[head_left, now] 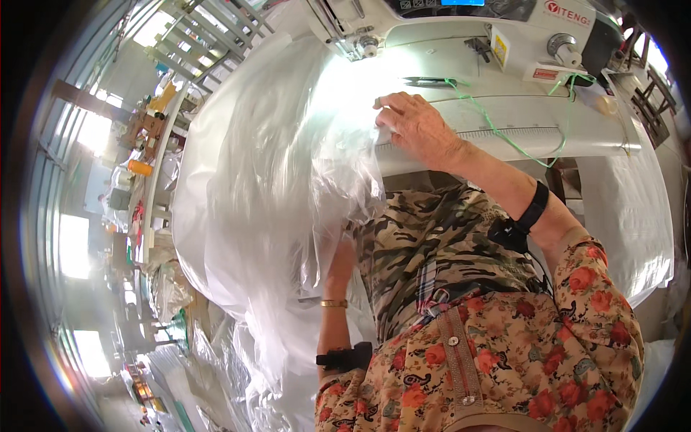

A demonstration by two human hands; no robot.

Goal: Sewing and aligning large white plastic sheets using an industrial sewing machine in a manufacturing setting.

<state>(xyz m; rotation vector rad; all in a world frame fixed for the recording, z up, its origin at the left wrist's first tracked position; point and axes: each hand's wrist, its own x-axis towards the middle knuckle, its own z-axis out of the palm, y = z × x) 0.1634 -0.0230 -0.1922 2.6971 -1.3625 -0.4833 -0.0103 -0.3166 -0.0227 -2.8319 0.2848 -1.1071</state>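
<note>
A large translucent white plastic sheet (266,173) hangs in loose folds over the left of the sewing table, spilling down past its front edge. My right hand (417,128) is at the sheet's right edge, fingers curled with thumb and forefinger closed on the film, just in front of the sewing machine (425,25). Its needle area (363,49) is brightly lit from the lamp. Lower down, my left hand (341,255) reaches up beneath or behind the hanging film, which blurs and covers its fingers. I cannot make out whether they grip the sheet.
Dark thread snips (430,82) with a green cord (497,128) lie on the machine bed, right of the lamp glare. A ruler strip (511,132) runs along the table's front. More white film (626,223) hangs at the right. Cluttered shelving (155,158) stands at the left.
</note>
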